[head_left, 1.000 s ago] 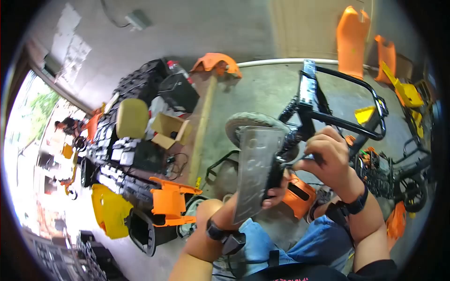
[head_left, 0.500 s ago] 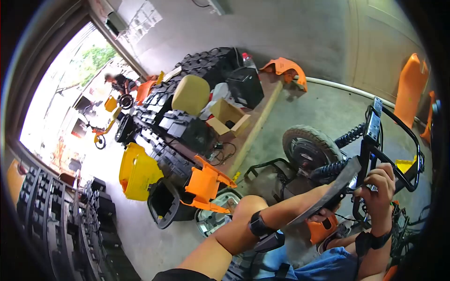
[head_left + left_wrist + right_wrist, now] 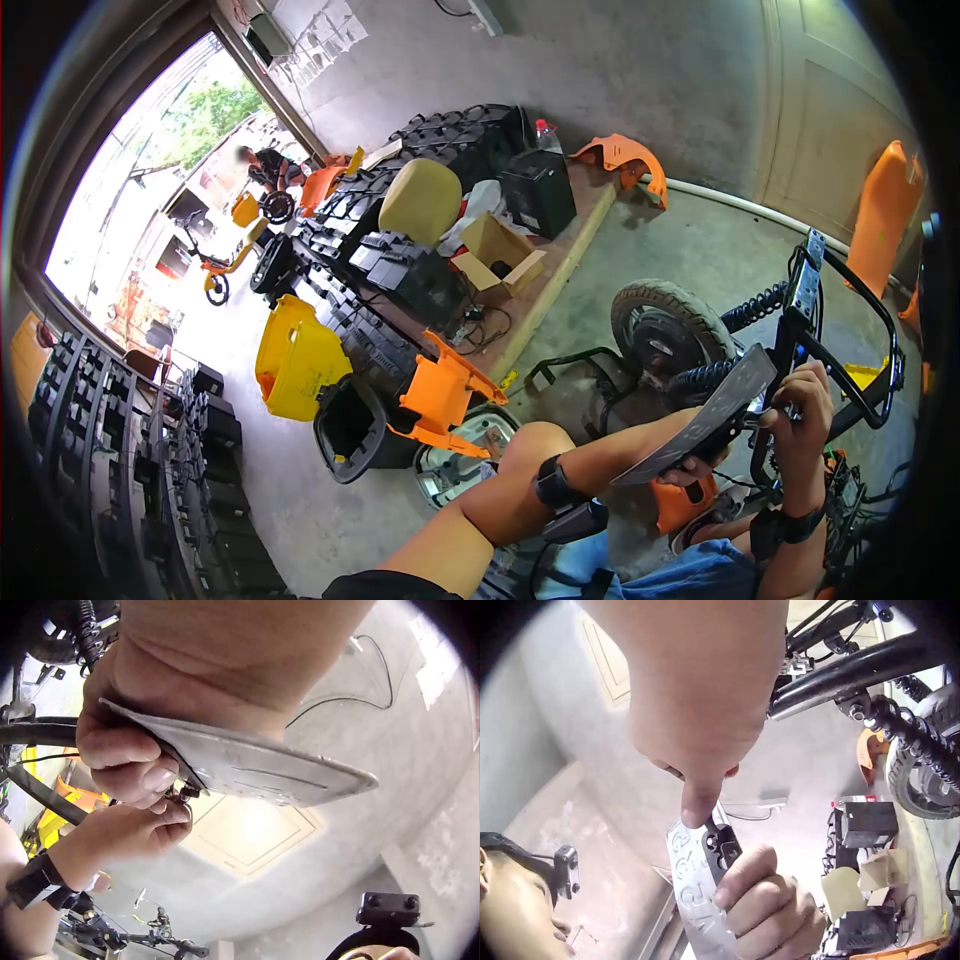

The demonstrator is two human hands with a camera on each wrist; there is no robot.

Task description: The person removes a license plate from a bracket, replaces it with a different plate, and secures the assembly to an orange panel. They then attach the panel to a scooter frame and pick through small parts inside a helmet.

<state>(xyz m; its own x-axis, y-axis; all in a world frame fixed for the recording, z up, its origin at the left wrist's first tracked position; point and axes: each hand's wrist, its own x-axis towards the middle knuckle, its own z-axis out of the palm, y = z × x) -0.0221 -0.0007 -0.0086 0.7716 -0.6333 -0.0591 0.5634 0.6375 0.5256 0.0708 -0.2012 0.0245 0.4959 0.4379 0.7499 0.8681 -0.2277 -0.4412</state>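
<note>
A thin metal licence plate [image 3: 694, 881] with raised characters is gripped by my left hand [image 3: 124, 754], fingers curled along one edge. A black bracket [image 3: 721, 851] with round holes lies against the plate beneath those fingers. In the head view the plate [image 3: 700, 425] is tilted and seen nearly from the side. My right hand [image 3: 802, 405] is at the bracket's far end, thumb and fingers pinching a small metal part [image 3: 182, 795]. Its kind I cannot tell, since the fingers mostly hide it. Just behind both hands stands a black vehicle frame [image 3: 800, 285].
A wheel [image 3: 668, 335] and coil-spring shock absorbers [image 3: 755, 305] belong to the frame. An orange panel [image 3: 685, 503] lies below the hands. Black batteries [image 3: 410, 275], a cardboard box [image 3: 500, 262] and yellow and orange body panels [image 3: 440, 395] stand to the left.
The head view has swung left, so the room shifts rightward in it. The plate has turned from almost face-on to a slanted side view. Both hands stay at the plate and bracket.
</note>
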